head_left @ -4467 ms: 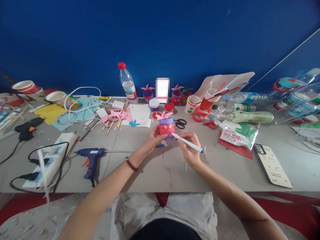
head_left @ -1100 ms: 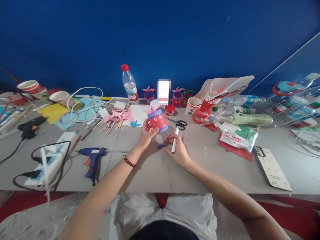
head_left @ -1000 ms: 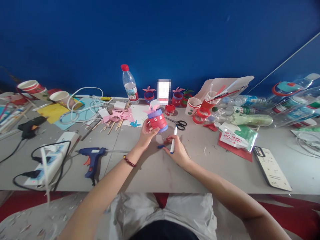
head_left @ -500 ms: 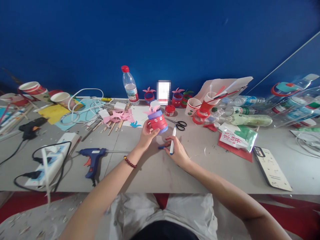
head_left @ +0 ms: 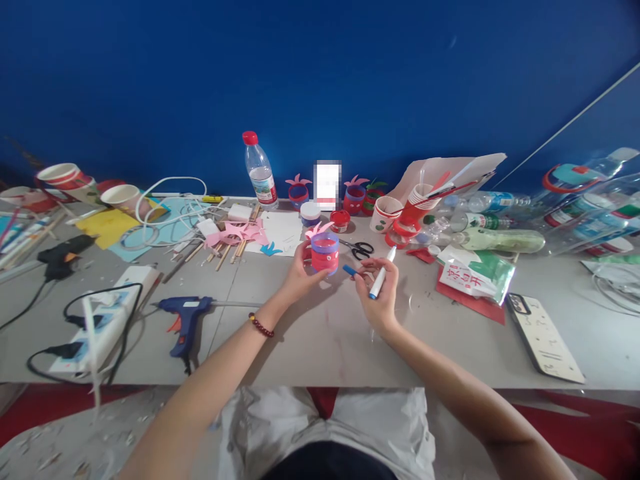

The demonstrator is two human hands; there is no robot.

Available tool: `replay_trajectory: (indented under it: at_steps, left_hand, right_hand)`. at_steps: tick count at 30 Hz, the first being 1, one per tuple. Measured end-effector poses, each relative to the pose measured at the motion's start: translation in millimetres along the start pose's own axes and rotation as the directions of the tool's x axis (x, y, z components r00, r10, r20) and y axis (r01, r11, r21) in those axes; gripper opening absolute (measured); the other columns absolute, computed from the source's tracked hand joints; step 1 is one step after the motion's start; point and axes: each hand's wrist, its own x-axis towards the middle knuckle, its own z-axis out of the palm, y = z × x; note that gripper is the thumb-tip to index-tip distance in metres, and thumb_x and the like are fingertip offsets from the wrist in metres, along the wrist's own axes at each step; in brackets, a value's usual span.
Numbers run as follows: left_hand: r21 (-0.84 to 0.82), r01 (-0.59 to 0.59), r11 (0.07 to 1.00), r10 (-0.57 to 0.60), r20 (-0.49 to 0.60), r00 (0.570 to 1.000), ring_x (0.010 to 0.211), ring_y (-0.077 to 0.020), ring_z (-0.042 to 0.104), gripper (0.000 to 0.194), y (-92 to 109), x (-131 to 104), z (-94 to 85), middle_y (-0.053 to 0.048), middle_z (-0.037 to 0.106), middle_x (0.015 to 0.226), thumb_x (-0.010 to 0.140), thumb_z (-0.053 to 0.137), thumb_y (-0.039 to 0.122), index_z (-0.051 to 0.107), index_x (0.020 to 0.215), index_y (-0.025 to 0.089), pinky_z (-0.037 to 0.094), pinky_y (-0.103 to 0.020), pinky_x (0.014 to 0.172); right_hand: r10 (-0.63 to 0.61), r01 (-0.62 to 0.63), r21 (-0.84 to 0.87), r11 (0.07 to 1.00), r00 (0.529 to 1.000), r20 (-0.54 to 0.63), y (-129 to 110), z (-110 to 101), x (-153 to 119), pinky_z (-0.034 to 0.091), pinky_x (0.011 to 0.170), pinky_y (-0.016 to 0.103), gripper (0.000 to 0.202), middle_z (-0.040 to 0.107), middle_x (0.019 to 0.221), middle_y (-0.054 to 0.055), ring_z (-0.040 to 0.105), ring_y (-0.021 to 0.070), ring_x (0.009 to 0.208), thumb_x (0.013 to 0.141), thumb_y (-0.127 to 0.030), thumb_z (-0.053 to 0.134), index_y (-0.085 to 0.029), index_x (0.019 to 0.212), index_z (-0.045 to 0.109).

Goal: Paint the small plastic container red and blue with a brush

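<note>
My left hand (head_left: 301, 275) is wrapped round a small red and purple cup (head_left: 325, 257) with pink paper leaves on its rim, held nearly upright. To its right, my right hand (head_left: 380, 293) holds a white marker (head_left: 383, 275) with a blue end, and a blue cap (head_left: 349, 270) sits at its fingertips. Black scissors (head_left: 362, 250) lie just behind that hand. A red jar (head_left: 340, 221) and a blue-and-white jar (head_left: 310, 213) stand behind the cup.
On the left are a blue glue gun (head_left: 186, 320), a power strip (head_left: 107, 320) and pink paper pieces (head_left: 240, 233). A bottle (head_left: 262, 177) stands at the back. Paper cups (head_left: 387, 213), plastic bottles (head_left: 500, 241) and a phone (head_left: 545, 337) are on the right.
The cup in my left hand has moved slightly right and down and is turned more upright. My right hand has moved right, away from it, with the marker and cap.
</note>
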Motion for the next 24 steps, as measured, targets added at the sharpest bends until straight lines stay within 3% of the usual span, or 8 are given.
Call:
replay_trajectory:
  at_steps: [6,14,18,22,24]
  left_hand:
    - [0.026,-0.055,0.998,0.051,0.130,0.990,0.119,-0.0281,0.060,0.089,-10,-2,-1.5,-0.011,0.059,0.132,0.060,0.089,0.027,0.044,0.137,0.032,0.047,-0.048,0.103]
    - [0.044,-0.056,0.997,0.045,0.224,0.974,0.118,-0.0270,0.061,0.072,-1,-4,-0.3,-0.009,0.063,0.122,0.066,0.082,0.019,0.050,0.130,0.027,0.046,-0.048,0.106]
    - [0.138,-0.110,0.984,0.069,0.270,0.960,0.116,-0.0288,0.060,0.081,1,-5,-3.3,-0.011,0.062,0.122,0.063,0.085,0.023,0.047,0.134,0.025,0.046,-0.048,0.104]
    - [0.284,-0.272,0.919,0.218,0.206,0.954,0.112,-0.0296,0.058,0.091,5,-4,-9.1,-0.014,0.056,0.126,0.060,0.088,0.033,0.043,0.139,0.021,0.047,-0.048,0.100]
    - [0.371,-0.376,0.849,0.346,0.147,0.927,0.104,-0.0275,0.058,0.082,10,-4,-12.8,-0.011,0.058,0.116,0.063,0.086,0.037,0.048,0.135,0.020,0.047,-0.045,0.095]
  right_hand:
    - [-0.039,0.034,0.093,0.995,0.998,0.050,-3,-3,-1,0.060,0.080,0.038,0.037,0.054,0.113,0.006,0.062,0.0156,0.090,0.089,-0.026,0.061,-0.032,0.120,0.041]
    - [-0.022,0.020,0.034,0.999,0.999,0.042,-6,-2,-1,0.060,0.081,0.037,0.035,0.054,0.110,0.005,0.062,0.0153,0.088,0.089,-0.026,0.060,-0.031,0.118,0.041]
    - [-0.026,0.024,0.040,0.999,0.999,0.041,-7,-3,0,0.060,0.083,0.038,0.034,0.053,0.111,0.005,0.062,0.0152,0.089,0.090,-0.025,0.059,-0.031,0.118,0.040]
    - [-0.030,0.029,0.037,0.999,0.999,0.037,-7,-4,1,0.060,0.081,0.038,0.035,0.053,0.111,0.006,0.062,0.0158,0.088,0.090,-0.026,0.059,-0.031,0.119,0.039]
    - [-0.040,0.039,0.035,0.999,0.999,0.037,-6,-4,0,0.061,0.080,0.038,0.035,0.053,0.112,0.006,0.062,0.0158,0.089,0.090,-0.026,0.059,-0.032,0.119,0.039]
